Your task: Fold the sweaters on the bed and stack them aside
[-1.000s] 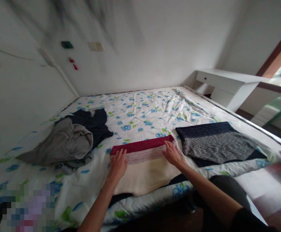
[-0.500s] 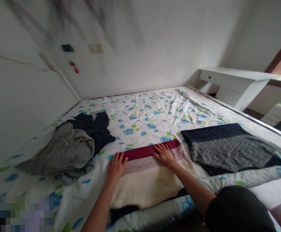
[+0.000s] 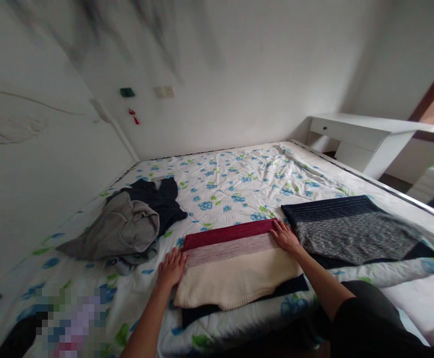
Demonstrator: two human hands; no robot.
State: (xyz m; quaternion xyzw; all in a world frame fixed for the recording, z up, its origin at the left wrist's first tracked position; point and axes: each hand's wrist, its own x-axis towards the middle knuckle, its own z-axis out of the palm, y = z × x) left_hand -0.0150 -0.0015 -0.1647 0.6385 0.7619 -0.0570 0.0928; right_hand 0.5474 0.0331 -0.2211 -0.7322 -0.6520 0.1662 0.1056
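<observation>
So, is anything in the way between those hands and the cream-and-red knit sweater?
Nothing visible is. The right hand rests on the upper right corner of the cream-and-red knit sweater, and the left hand is at its left edge. The grey garment and the navy-and-grey knit lie off to either side.

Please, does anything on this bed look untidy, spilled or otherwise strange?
The grey and navy clothes lie crumpled on the floral sheet, unlike the flat red-and-cream knit. Navy fabric also sticks out unevenly beneath the knit's near edge. I see no spill.
</observation>
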